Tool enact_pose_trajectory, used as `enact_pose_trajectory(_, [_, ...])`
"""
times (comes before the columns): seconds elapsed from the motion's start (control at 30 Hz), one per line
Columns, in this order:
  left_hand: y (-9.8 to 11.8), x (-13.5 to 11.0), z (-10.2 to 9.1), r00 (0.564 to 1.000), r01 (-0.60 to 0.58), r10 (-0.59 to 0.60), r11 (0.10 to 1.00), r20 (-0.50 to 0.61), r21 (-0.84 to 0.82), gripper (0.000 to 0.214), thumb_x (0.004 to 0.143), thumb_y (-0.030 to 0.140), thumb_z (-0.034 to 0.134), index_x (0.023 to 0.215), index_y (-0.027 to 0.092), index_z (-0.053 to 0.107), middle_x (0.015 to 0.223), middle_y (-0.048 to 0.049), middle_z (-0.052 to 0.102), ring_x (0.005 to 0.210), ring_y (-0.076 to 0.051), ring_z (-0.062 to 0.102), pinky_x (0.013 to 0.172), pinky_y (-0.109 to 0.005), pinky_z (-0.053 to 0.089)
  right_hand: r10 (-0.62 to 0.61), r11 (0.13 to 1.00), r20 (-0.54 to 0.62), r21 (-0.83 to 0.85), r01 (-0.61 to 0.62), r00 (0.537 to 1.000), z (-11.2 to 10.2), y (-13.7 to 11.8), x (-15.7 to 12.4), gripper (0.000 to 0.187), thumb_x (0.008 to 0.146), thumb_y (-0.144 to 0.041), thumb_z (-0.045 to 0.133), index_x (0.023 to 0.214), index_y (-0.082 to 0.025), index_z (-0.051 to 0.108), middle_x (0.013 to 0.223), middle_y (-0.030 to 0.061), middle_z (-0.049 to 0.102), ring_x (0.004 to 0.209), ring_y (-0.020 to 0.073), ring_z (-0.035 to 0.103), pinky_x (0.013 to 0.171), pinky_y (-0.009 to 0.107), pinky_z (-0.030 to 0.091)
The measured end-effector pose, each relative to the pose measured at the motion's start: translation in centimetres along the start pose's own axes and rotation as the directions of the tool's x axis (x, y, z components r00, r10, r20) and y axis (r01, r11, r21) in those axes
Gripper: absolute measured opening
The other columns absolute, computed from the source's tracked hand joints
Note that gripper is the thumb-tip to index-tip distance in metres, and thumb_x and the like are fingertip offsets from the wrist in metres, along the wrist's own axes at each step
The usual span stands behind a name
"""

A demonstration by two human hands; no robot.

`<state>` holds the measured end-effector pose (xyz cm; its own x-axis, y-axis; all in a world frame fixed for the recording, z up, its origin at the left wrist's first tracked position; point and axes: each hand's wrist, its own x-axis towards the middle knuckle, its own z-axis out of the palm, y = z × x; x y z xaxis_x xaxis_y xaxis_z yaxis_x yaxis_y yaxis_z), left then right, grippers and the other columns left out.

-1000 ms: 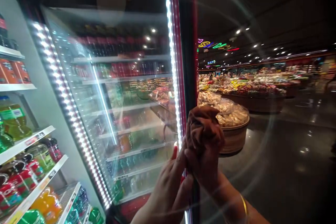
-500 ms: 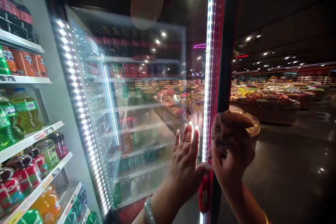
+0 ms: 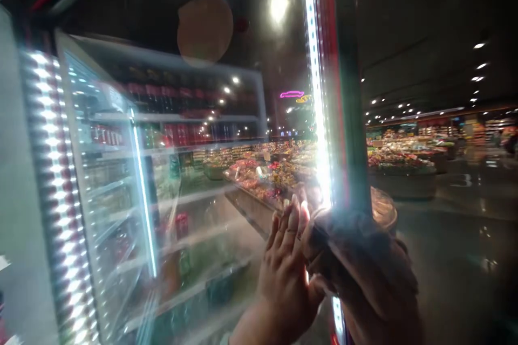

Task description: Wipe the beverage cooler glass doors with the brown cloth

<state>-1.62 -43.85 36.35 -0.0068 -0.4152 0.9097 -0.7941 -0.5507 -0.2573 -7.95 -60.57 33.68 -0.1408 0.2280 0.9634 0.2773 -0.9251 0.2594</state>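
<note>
The glass door (image 3: 202,248) of a drinks cooler stands swung out in front of me. My left hand (image 3: 283,275) lies with fingers stretched out against the glass, beside the door's lit edge strip (image 3: 318,118). At the dark door frame (image 3: 352,135), my right hand (image 3: 376,285) is closed around what looks like a crumpled, dark cloth (image 3: 343,229). Motion blur smears the cloth and the right fingers, and its outline is unclear. The cloth appears pressed to the frame edge, close to my left thumb.
Another light strip (image 3: 60,183) runs down the cooler's side at left. Shelves of drinks show as reflections in the glass. Beyond the door stand a produce display (image 3: 259,178), a round tub (image 3: 384,210) and a shiny floor (image 3: 457,259).
My view has turned right, and the drinks shelves at left have mostly left the picture. My right hand has shifted lower on the frame and nearer my left hand, which stays flat on the glass.
</note>
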Motion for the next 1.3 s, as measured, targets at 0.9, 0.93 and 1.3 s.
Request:
enact_pose_trajectory(0.9, [-12.9,17.5,-0.7,0.982,-0.019,0.010,0.999,-0.191,-0.045,0.085,0.103,0.066,0.023,0.167,0.011,0.011,0.172,-0.0181,0.022,0.163,-0.026,0.014,0.134,-0.053,0.012,-0.074,0.925,0.195,-0.354,0.141,0.978,9.9,6.5,22.0,0.055,0.104,-0.033,0.049,0.158,-0.023,0.042,0.151,0.0100,0.058,0.136,0.0296,0.053,0.120,0.052,0.042])
enact_pose_trajectory(0.93, [-13.4,18.3,-1.2,0.984,-0.025,0.018,0.999,-0.180,-0.040,0.084,0.104,0.065,0.020,0.166,0.010,0.013,0.172,-0.0178,0.023,0.163,-0.025,0.014,0.134,-0.052,0.011,-0.084,0.927,0.193,-0.344,0.148,0.978,10.5,6.5,22.5,0.053,0.104,-0.035,0.050,0.156,-0.023,0.046,0.147,0.0102,0.061,0.134,0.0292,0.053,0.119,0.051,0.042])
enact_pose_trajectory(1.3, [-17.6,27.7,-7.0,0.996,0.026,-0.021,0.998,-0.085,0.060,0.082,0.104,0.064,0.020,0.166,0.010,0.018,0.173,-0.0153,0.019,0.163,-0.023,0.012,0.134,-0.049,0.004,-0.045,0.885,0.021,-0.463,0.050,0.999,12.9,8.1,33.3,0.031,0.103,-0.029,0.050,0.127,-0.019,0.067,0.139,0.0113,0.065,0.130,0.0311,0.054,0.114,0.052,0.041])
